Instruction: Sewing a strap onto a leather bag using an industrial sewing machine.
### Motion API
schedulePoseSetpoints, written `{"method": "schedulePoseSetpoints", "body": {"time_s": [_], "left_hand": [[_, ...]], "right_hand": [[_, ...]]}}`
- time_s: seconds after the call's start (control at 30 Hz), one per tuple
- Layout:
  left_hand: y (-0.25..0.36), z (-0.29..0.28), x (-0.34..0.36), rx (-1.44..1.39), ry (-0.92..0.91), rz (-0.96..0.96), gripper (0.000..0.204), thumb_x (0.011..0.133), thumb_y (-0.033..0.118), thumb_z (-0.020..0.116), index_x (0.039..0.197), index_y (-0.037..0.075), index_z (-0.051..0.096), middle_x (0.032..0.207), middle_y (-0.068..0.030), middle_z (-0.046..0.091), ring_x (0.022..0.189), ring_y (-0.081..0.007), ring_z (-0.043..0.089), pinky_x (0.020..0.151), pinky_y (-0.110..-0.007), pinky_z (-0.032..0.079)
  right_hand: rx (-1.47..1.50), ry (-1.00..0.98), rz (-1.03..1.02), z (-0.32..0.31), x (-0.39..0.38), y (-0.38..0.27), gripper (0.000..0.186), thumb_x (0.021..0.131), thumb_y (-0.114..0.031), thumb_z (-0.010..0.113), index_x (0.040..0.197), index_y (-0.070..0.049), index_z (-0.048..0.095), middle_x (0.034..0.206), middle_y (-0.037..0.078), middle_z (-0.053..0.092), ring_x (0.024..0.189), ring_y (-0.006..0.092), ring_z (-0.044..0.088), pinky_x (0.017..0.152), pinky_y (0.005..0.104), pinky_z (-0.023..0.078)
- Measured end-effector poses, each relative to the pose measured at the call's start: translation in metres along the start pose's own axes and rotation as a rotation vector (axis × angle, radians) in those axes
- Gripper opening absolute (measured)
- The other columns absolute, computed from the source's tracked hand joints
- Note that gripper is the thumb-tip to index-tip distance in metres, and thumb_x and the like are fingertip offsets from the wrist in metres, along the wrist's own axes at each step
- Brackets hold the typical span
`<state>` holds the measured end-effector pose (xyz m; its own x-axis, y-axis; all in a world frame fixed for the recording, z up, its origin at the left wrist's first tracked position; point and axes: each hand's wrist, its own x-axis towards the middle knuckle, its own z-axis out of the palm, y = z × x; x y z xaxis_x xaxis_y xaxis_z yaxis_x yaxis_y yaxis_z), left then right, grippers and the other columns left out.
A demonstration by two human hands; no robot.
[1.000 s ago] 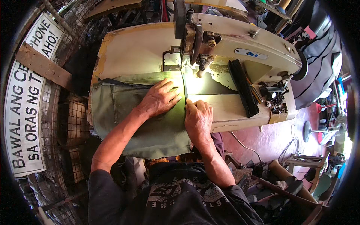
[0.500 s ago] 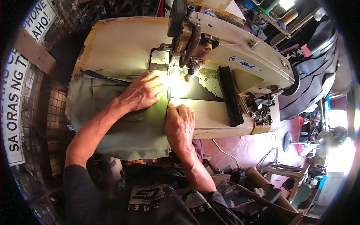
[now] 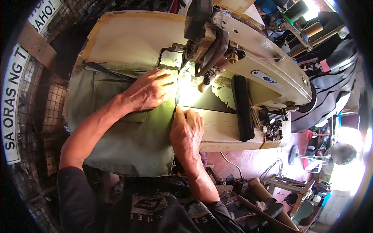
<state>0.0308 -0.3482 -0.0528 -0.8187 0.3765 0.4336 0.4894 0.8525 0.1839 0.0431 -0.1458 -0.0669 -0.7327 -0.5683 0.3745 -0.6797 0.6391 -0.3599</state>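
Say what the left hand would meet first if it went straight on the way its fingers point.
Probably the sewing machine, at its needle end: the left hand lies on the green cloth, pointing toward that spot. Glare and unclear depth leave actual contact uncertain.

White sign (image 3: 14,106) with black capitals, pale lettering (image 3: 147,207) on black shirt (image 3: 112,217), blue-marked plate (image 3: 268,79) on sewing machine (image 3: 252,46)

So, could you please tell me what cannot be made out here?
Head view: part of the grey-green fabric panel, covered by the left grip.
Head view: needle point of the cream metal sewing machine, lost in white glare.
Head view: some fingertips of the right grip, curled under its knuckles.
Head view: left part of the white rectangular sign, cut off by the dark image rim.
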Motion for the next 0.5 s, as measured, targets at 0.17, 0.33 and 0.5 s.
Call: {"method": "schedulePoseSetpoints", "body": {"time_s": [0.17, 0.33, 0.5], "left_hand": [[-0.001, 0.0, 0.0, 0.054, -0.009, 0.053, 0.026, 0.087, 0.013, 0.063, 0.11, 0.0, 0.066, 0.118, -0.0149, 0.064, 0.119, -0.0303, 0.057, 0.105, -0.042, 0.045], [-0.004, 0.006, 0.001, 0.052, 0.074, 0.073, 0.017, 0.08, 0.017, 0.062, 0.09, 0.003, 0.067, 0.106, -0.0085, 0.062, 0.114, -0.0269, 0.057, 0.101, -0.043, 0.047], [-0.019, 0.007, 0.004, 0.038, 0.012, 0.089, 0.021, 0.084, 0.016, 0.067, 0.102, 0.005, 0.069, 0.112, -0.0104, 0.065, 0.117, -0.0292, 0.057, 0.103, -0.043, 0.045]], "right_hand": [[0.011, 0.008, -0.001, -0.002, 0.001, -0.001, 0.032, 0.082, -0.005, 0.057, 0.112, 0.001, 0.062, 0.088, 0.012, 0.052, 0.084, 0.0288, 0.052, 0.074, 0.0414, 0.041], [0.02, 0.021, 0.04, 0.001, 0.002, 0.0, 0.024, 0.085, -0.005, 0.062, 0.109, -0.004, 0.066, 0.087, 0.01, 0.056, 0.086, 0.0297, 0.056, 0.077, 0.0421, 0.045], [0.036, 0.029, -0.002, 0.008, 0.01, 0.004, 0.029, 0.082, -0.003, 0.055, 0.11, 0.001, 0.062, 0.09, 0.012, 0.053, 0.088, 0.0302, 0.054, 0.076, 0.0425, 0.042]]}}
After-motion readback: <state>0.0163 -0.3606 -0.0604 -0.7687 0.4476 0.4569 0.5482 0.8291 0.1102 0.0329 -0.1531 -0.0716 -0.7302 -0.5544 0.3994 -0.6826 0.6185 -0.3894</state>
